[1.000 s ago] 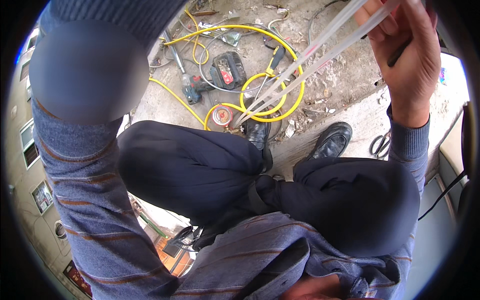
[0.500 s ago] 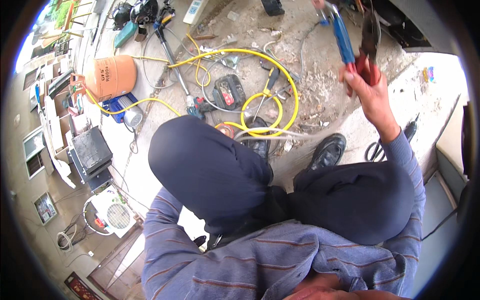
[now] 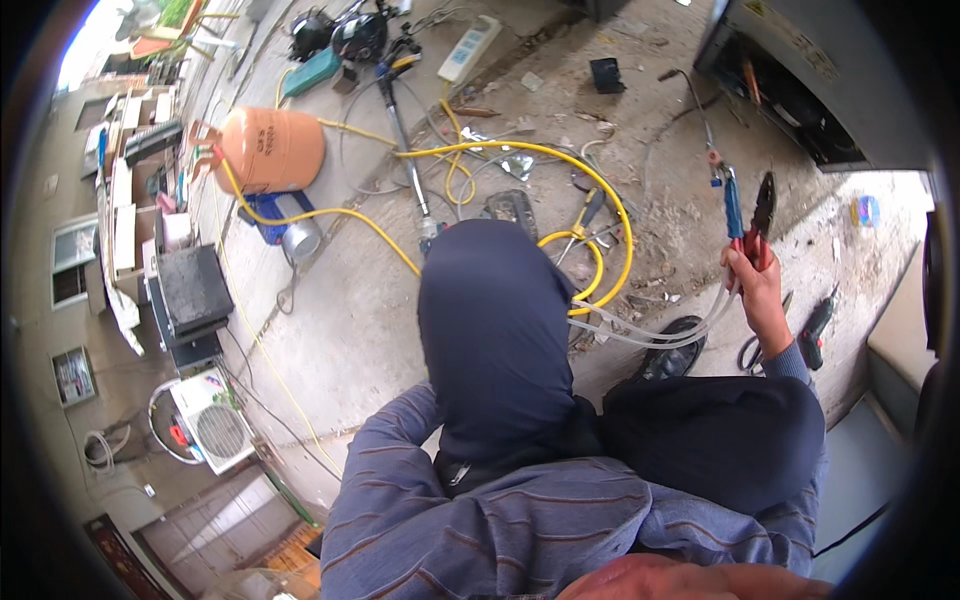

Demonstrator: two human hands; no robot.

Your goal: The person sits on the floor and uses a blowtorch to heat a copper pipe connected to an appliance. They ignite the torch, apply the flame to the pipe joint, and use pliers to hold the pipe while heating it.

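Note:
My right hand (image 3: 760, 292) is closed around two tools held side by side. One is a gas torch with a blue handle (image 3: 734, 208); its thin neck reaches away to a bent tip (image 3: 668, 75), and clear hoses (image 3: 690, 330) trail from its red-ended base. The other is a pair of red-handled pliers (image 3: 765, 205), jaws upward. Ahead of them stands a grey appliance (image 3: 830, 50) with an opening low on its side and a copper-coloured pipe (image 3: 750, 80) inside. The torch tip is apart from it. My left sleeve (image 3: 400, 420) runs down beside my thigh; that hand is hidden.
A yellow hose (image 3: 625, 230) loops over the dirty concrete from an orange gas cylinder (image 3: 270, 150). Another pair of pliers (image 3: 580, 225), a power strip (image 3: 470, 48) and a long-shafted tool (image 3: 405, 150) lie around. A cordless screwdriver (image 3: 818, 330) is right of my hand.
The view has shifted, bringing more of the grey appliance into sight. My right hand sits lower in the picture, still gripping both tools. My left knee now partly covers the black battery tool.

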